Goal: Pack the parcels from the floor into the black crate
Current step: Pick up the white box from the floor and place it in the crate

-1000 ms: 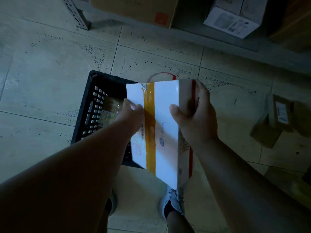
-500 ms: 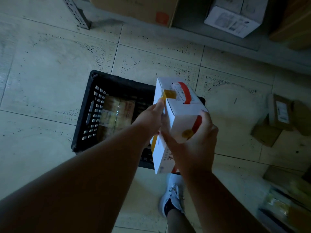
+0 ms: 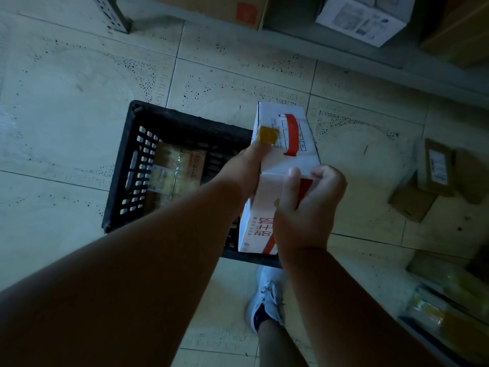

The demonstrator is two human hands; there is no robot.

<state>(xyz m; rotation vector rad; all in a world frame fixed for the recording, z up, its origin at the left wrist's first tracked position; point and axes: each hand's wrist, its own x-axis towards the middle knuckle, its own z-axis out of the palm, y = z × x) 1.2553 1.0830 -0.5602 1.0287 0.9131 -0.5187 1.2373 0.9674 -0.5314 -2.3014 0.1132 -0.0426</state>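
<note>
A white box [image 3: 287, 144] with red stripes and yellow tape stands on end over the right side of the black crate [image 3: 124, 165]. My left hand [image 3: 243, 168] grips its left edge. My right hand [image 3: 309, 207] wraps its near right corner. A parcel in yellowish clear tape [image 3: 177, 170] lies inside the crate at its left. Brown parcels [image 3: 434, 178] lie on the floor tiles to the right.
A shelf post [image 3: 113, 14] and a brown carton [image 3: 238, 9] stand at the back, with a white carton [image 3: 362, 17] to their right. More wrapped packages [image 3: 444, 300] lie at the lower right. My shoe [image 3: 267, 298] is just below the crate.
The white box was turned from showing its broad taped face to standing on end, and it has dropped lower over the crate's right side. Both hands shifted their grip on it.
</note>
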